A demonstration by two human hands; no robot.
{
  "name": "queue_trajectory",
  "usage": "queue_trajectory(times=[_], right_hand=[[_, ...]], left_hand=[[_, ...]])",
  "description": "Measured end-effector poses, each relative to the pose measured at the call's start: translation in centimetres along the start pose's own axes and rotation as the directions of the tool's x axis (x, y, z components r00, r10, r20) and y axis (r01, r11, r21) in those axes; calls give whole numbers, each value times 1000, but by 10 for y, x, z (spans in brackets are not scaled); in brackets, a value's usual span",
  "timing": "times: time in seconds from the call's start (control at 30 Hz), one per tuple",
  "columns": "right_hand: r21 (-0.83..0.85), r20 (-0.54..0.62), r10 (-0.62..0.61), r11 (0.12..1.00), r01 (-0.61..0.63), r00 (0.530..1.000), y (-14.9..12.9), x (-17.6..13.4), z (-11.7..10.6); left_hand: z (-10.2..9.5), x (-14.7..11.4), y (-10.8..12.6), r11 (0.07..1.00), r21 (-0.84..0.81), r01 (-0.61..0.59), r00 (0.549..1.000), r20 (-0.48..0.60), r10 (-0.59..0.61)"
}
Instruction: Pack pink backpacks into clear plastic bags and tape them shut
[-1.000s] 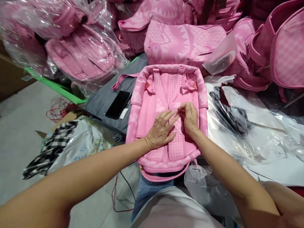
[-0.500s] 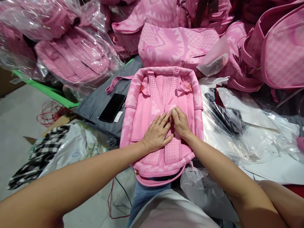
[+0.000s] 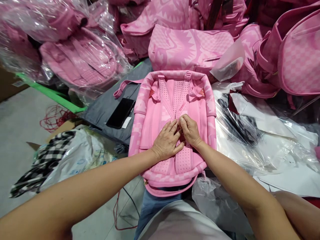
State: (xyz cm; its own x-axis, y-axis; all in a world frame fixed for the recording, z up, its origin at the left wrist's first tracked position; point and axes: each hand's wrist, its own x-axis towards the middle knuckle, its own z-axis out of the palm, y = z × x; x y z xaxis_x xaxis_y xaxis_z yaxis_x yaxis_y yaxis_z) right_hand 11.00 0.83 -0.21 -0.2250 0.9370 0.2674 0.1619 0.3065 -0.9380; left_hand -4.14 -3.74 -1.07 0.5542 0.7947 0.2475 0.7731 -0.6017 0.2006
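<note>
A pink backpack (image 3: 146, 133) lies in front of me with its back panel and shoulder straps facing up. Spread flat over the middle of the straps is my left hand (image 3: 168, 140), fingers stretched out. My right hand (image 3: 190, 130) is closed in a pinch right beside the left fingertips, where the two straps (image 3: 183, 161) come together. Whatever sits between its thumb and finger is too small to make out. The perforated straps run up to buckles near the backpack's top edge.
Left of the backpack, a black phone (image 3: 120, 112) rests on a grey plastic-wrapped bundle (image 3: 100, 108). Clear plastic bags (image 3: 240, 146) lie to the right. Behind are more pink bags (image 3: 190, 46), and several in plastic wrap (image 3: 80, 60). Red cord (image 3: 56, 118) is on the floor.
The whole view has shifted slightly, so everything sits a little further right. Both hands keep nearly the same place and pose on the backpack.
</note>
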Motion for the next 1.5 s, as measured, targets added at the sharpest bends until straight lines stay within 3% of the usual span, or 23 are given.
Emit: queue_trajectory(times=[0.77, 0.87, 0.93, 0.97, 1.0, 1.03, 1.1, 1.13, 1.17, 1.27, 1.4, 1.5], right_hand=[[-44, 26, -26, 999, 27, 999, 4, 0, 1], [-30, 34, -13, 999, 14, 999, -3, 1, -3], [-48, 111, -42, 998, 48, 993, -16, 0, -6], [-59, 209, -86, 993, 100, 974, -25, -2, -7], [-65, 350, -144, 982, 177, 925, -34, -6, -7], [-65, 511, -199, 961, 268, 836, -42, -11, -7], [-56, 765, -262, 883, 465, 589, -54, -25, -4], [-58, 832, -267, 830, 555, 486, -56, -33, -2], [-68, 867, -267, 773, 631, 421, -55, -40, 1], [-68, 872, -331, 648, 759, 360, -41, -52, 7], [-4, 854, -426, 567, 824, 297, -15, -45, 8], [-84, 869, -388, 499, 863, 308, -11, -44, 8]], left_hand=[[0, 0, 0, 1000, 13, -14, 1000, -16, 14], [2, 0, 0, 1000, 18, -12, 1000, -19, 13], [5, 0, -3, 1000, -7, -17, 999, -31, 17], [7, 0, -4, 1000, -27, -16, 999, -36, 15], [10, 0, -6, 999, -43, -12, 999, -39, 11], [12, 1, -7, 999, -49, -5, 999, -39, 3], [16, 2, -9, 999, -35, 13, 999, -41, -14], [17, 3, -10, 1000, -23, 15, 999, -49, -16], [18, 3, -10, 1000, -16, 14, 998, -63, -15], [19, 3, -10, 999, -41, 3, 991, -136, -8], [24, 4, -17, 997, -80, 15, 973, -228, -32], [31, 7, -20, 996, -64, 55, 950, -305, -72]])
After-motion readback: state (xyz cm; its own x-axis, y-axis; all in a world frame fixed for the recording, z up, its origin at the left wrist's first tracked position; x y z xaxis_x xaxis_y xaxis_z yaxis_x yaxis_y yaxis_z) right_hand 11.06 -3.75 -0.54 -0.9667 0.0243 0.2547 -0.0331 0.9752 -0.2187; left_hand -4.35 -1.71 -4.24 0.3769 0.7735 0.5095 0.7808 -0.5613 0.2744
